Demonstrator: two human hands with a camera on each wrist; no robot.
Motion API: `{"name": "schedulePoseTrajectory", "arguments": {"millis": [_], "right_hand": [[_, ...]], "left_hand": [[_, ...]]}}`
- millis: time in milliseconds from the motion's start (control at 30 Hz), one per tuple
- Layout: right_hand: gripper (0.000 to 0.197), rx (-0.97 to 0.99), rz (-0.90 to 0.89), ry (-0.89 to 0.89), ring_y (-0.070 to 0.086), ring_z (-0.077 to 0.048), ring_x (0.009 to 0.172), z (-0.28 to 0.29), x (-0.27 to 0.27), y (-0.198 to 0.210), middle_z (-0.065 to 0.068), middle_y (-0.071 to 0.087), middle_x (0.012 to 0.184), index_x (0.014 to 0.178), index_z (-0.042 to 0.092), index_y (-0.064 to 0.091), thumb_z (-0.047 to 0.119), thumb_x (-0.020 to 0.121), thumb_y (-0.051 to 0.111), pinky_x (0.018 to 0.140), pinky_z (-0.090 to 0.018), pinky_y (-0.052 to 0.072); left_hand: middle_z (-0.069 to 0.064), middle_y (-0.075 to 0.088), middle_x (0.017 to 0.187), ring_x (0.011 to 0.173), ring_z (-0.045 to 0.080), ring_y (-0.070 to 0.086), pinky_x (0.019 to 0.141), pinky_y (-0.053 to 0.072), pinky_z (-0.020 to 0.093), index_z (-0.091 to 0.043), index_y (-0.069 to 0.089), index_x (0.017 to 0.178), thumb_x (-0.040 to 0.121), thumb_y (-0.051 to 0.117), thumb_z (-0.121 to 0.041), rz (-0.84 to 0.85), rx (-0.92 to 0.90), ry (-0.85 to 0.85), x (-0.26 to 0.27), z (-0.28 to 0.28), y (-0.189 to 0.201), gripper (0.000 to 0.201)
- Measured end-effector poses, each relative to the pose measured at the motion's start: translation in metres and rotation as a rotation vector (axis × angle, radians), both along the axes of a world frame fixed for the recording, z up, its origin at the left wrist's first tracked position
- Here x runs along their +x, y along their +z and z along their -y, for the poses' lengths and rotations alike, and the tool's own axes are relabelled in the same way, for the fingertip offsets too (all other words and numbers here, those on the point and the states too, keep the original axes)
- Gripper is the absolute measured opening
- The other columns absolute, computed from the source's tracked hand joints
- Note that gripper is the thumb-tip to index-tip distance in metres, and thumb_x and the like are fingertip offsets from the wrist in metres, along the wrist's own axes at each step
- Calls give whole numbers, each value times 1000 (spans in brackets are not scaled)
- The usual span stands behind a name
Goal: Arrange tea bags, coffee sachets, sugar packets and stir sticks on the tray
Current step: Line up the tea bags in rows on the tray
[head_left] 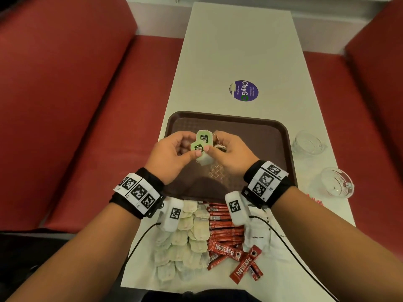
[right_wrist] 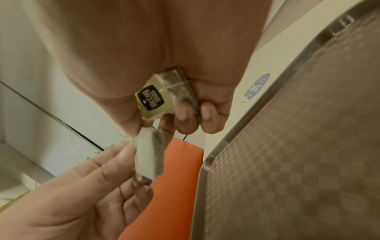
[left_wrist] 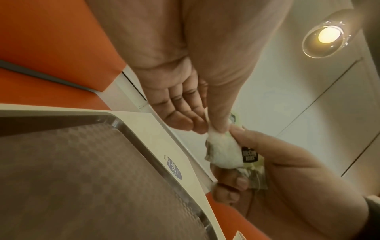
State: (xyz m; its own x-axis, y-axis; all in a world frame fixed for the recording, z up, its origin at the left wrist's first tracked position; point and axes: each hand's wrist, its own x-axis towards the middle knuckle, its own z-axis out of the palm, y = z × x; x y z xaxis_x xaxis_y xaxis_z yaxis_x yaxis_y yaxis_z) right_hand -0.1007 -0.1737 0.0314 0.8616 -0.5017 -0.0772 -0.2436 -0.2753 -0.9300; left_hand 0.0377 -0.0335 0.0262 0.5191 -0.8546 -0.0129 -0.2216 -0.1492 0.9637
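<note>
Both hands hover over the brown tray [head_left: 229, 125]. My left hand [head_left: 194, 150] pinches the top of a white tea bag [head_left: 205, 160] that hangs below its green tag [head_left: 198, 147]. My right hand [head_left: 214, 147] grips a second tea bag with its green tag [head_left: 204, 137] and string. In the left wrist view the hanging tea bag [left_wrist: 223, 154] sits between both hands' fingertips. The right wrist view shows the second tea bag [right_wrist: 179, 87] tucked under curled fingers [right_wrist: 185, 113]. Loose tea bags [head_left: 185, 236], red coffee sachets [head_left: 226, 234] and white sugar packets [head_left: 259, 234] lie near the table's front edge.
Two glass cups [head_left: 308, 142] [head_left: 337, 182] stand to the right of the tray. A purple sticker [head_left: 244, 90] is on the white table [head_left: 235, 51] beyond it. Red bench seats [head_left: 76, 105] flank the narrow table. Black cables [head_left: 139, 240] trail from both wrists.
</note>
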Motion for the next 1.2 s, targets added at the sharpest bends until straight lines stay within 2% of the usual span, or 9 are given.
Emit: {"name": "schedulePoseTrajectory", "arguments": {"millis": [167,267,333,433,567,733,867,1033,1200], "right_hand": [[11,0,32,-93,58,-7,69,13,-2,-1,14,68,80,96,13,68,13,98,58,71,-31,49],[9,0,32,-72,42,-17,57,18,-3,-4,0,69,77,91,7,48,5,95,55,56,-32,37],[15,0,33,-38,46,-19,61,19,-1,-6,-8,68,86,99,10,45,0,92,54,60,-34,40],[25,-36,-26,6,56,-9,73,19,6,-6,0,64,96,115,18,55,10,91,61,71,-26,46],[3,-102,-39,8,50,2,63,18,17,-8,10,60,75,93,23,65,21,95,65,62,-19,38],[9,-98,-72,-46,54,-5,68,18,25,-22,7,64,81,102,18,68,24,96,64,66,-23,42],[23,-180,-287,54,62,-12,89,14,20,-45,5,67,102,115,23,65,30,94,66,81,-28,48],[12,-216,-661,396,66,-15,80,-3,3,-61,3,71,86,80,29,70,37,85,75,72,-30,54],[22,-196,-726,467,63,-8,70,-11,-7,-63,10,67,74,68,35,64,37,86,76,59,-23,47]], "left_hand": [[5,72,93,86,20,66,83,57,35,-19,70,105,83,78,-8,75,-19,115,7,6,2,25],[-5,71,89,81,11,63,79,55,29,-24,73,100,86,75,-15,219,32,85,14,10,6,17],[-7,71,92,84,11,65,81,55,28,-23,74,101,88,74,-16,278,55,40,15,15,9,15],[-6,72,92,85,12,65,80,54,28,-21,74,101,89,73,-18,340,48,15,13,22,12,13],[-7,72,93,84,12,66,80,55,27,-21,73,103,89,73,-19,317,3,43,15,29,8,14],[-10,73,96,89,9,68,86,56,32,-23,72,105,86,76,-24,268,130,8,28,33,-11,19],[-7,72,90,85,13,67,86,56,37,-25,72,102,85,77,-21,382,274,160,67,52,-25,18],[-4,71,93,95,17,66,90,54,33,-25,67,106,80,81,-25,423,492,236,119,84,-38,29],[1,73,99,102,20,65,93,53,35,-21,68,98,75,86,-27,435,627,203,135,102,-56,30]]}}
